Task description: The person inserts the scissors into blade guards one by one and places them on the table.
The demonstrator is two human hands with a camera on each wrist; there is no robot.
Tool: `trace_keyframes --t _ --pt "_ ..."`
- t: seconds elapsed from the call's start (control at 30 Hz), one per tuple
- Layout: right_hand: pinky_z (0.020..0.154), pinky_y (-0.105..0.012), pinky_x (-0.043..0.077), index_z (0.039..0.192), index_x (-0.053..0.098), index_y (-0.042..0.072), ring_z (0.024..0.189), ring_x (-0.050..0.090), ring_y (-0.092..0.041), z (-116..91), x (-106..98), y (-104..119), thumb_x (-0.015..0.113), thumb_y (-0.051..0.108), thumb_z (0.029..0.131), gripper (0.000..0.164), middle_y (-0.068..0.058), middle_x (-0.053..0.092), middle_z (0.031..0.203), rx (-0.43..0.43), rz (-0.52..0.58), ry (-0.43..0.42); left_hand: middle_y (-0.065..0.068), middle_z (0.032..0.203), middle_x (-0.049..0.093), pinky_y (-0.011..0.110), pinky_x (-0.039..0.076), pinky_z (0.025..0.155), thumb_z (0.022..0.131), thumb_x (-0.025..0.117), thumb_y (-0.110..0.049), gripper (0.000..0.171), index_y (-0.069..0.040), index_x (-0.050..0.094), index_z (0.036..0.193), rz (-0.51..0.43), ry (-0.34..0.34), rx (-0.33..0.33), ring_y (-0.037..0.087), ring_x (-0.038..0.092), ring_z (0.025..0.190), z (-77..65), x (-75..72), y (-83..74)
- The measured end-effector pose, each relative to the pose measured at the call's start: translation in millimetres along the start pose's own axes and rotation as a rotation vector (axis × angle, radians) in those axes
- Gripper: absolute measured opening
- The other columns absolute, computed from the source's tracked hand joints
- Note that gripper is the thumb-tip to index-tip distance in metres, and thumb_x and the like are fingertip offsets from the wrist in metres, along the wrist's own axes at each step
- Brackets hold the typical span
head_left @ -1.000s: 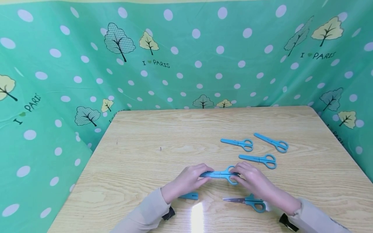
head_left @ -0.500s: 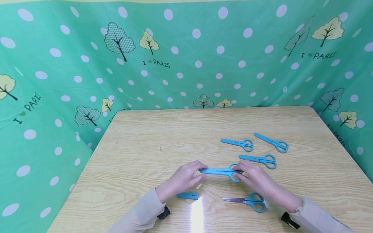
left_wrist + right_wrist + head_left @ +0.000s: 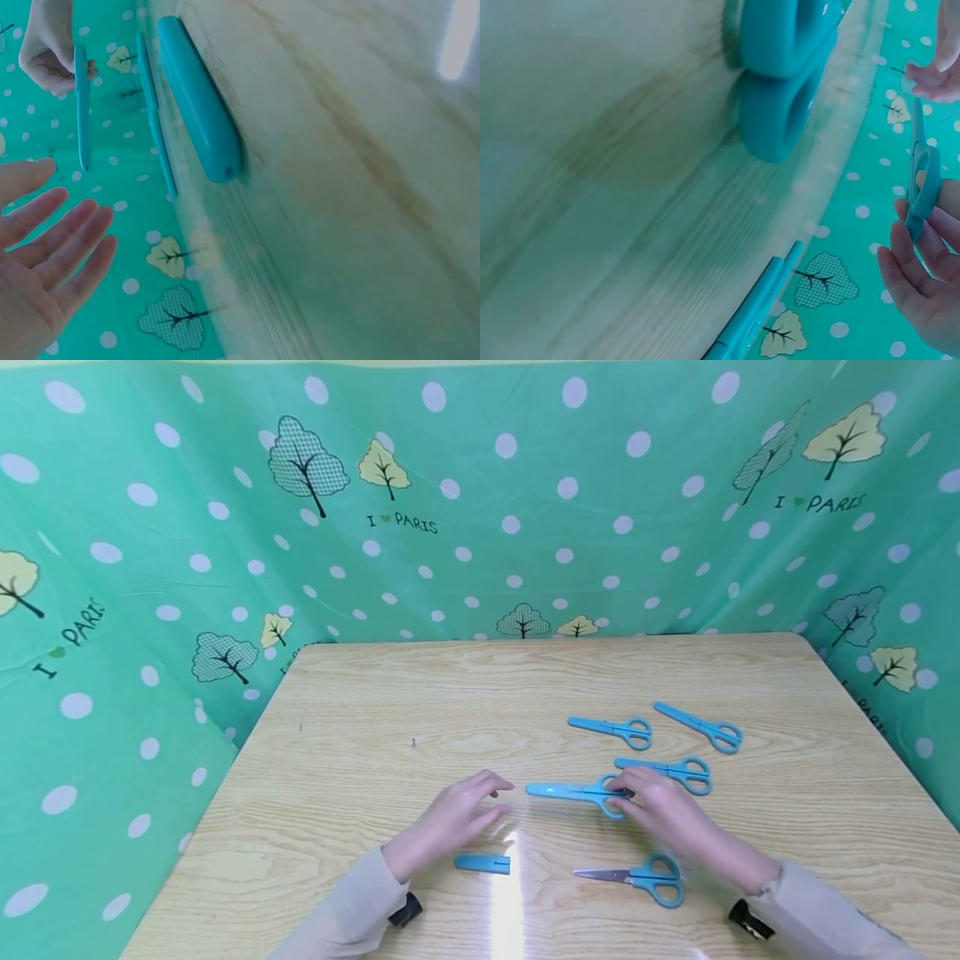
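My right hand (image 3: 660, 802) pinches a pair of blue scissors (image 3: 566, 791) by the handle loops, blades covered by a blue sheath pointing left. In the right wrist view those scissors (image 3: 924, 176) are held above the table between thumb and fingers. My left hand (image 3: 450, 818) is apart from the sheath's tip, fingers spread and holding nothing; the left wrist view shows its palm (image 3: 30, 300). Below the hands lie an unsheathed pair of scissors (image 3: 658, 881), steel blades pointing left, and a loose blue sheath (image 3: 482, 864).
Three sheathed blue scissors lie to the right: one pair (image 3: 611, 729) at the back, another (image 3: 701, 727) farther right, a third (image 3: 675, 771) partly behind my right hand. A polka-dot curtain (image 3: 480, 510) hangs behind the wooden table (image 3: 360, 710).
My left hand has let go of the sheathed end and drawn back left, fingers opening. My right hand has carried the sheathed scissors slightly farther from me and right. The loose sheath is now uncovered.
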State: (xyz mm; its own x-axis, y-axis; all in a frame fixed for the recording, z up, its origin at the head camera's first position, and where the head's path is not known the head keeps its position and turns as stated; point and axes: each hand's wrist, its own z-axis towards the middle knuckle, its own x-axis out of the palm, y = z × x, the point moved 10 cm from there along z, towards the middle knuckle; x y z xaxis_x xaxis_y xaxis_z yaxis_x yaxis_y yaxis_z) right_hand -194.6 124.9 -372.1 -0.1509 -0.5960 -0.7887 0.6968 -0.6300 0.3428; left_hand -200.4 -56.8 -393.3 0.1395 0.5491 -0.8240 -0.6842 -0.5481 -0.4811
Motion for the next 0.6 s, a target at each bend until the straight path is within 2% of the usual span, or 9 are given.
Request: trace_keyframes --t 0.13,0.43,0.6 --pt "0.064 -0.023 0.052 0.086 0.064 0.007 0.076 0.06 -0.013 -0.5 1.4 -4.4 0.073 0.003 0.067 0.021 0.001 0.062 0.083 0.009 0.009 0.009 0.005 0.103 0.059 0.023 0.05 0.073 0.083 0.06 -0.011 0.027 -0.001 0.057 0.108 0.005 -0.007 0.008 0.018 0.059 0.086 -3.8 -2.1 2.8" --pt "0.063 -0.023 0.051 0.087 0.065 0.007 0.076 0.059 -0.012 -1.7 10.9 -17.7 0.071 0.005 0.071 0.017 0.002 0.062 0.084 0.097 0.0 0.086 0.003 0.104 0.06 0.023 0.049 0.077 0.085 0.058 -0.017 0.028 -0.005 0.057 0.11 0.025 0.031 -0.072 0.015 0.058 0.088 -11.4 -1.9 13.5" --pt "0.063 -0.023 0.051 0.086 0.065 0.007 0.075 0.059 -0.012 -2.2 13.2 -20.1 0.072 0.005 0.07 0.017 0.002 0.061 0.083 0.091 -0.024 0.084 0.005 0.101 0.06 0.023 0.05 0.076 0.083 0.06 -0.013 0.027 -0.003 0.057 0.108 0.021 0.009 -0.041 0.017 0.059 0.086 -13.9 -4.6 13.0"
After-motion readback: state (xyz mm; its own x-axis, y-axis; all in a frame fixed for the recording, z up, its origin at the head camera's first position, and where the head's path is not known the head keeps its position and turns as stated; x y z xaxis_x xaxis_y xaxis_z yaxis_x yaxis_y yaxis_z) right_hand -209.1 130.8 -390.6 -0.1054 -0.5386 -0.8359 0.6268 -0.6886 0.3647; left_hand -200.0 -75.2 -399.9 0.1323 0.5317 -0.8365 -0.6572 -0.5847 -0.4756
